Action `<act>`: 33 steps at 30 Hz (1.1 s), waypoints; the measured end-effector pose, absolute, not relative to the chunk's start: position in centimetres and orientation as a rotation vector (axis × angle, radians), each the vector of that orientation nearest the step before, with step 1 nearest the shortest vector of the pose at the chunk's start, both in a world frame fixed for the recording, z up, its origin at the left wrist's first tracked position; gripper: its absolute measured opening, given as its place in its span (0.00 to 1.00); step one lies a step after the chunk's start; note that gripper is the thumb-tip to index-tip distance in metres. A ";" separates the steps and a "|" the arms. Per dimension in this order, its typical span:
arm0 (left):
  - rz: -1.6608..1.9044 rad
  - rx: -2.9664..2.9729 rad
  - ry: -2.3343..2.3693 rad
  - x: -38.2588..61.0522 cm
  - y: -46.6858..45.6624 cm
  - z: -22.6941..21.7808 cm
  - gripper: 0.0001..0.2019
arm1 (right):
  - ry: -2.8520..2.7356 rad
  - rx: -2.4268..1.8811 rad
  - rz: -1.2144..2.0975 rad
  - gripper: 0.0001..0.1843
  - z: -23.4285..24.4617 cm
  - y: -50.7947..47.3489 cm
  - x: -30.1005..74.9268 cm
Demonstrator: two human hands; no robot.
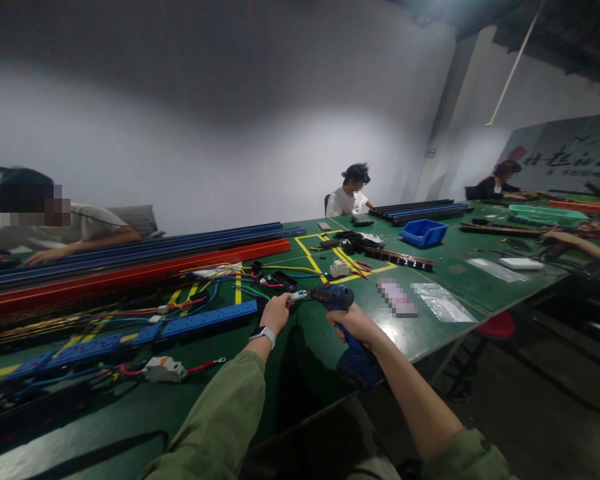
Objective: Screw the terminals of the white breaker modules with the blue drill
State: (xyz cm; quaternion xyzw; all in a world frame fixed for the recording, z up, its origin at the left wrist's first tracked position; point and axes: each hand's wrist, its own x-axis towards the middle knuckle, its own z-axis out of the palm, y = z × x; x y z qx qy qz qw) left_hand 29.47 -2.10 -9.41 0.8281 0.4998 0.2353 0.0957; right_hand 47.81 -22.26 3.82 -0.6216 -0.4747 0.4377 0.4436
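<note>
My right hand (354,323) is wrapped round the grip of a blue cordless drill (336,295), whose chuck points left. The fingers of my left hand (276,315) are closed on a small white electrical part (297,295) with a blue mark. The drill's tip meets or nearly meets the right end of this part; contact is too small to tell. A blue socket strip (210,319) lies just left of my left hand. Behind the white part sits a black module (283,281) with wires beside it.
A white circuit breaker (164,369) with wires lies at the left front, another breaker (339,268) further back. Long orange (250,252) and blue rails run along the left. A blue bin (423,233) and plastic bag (443,303) are on the right. Several people sit around the table.
</note>
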 end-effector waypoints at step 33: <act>0.639 2.418 1.513 29.5 -2.7 -8.5 0.15 | -1.179 -1.532 1.091 0.07 3.6 -22.1 47.9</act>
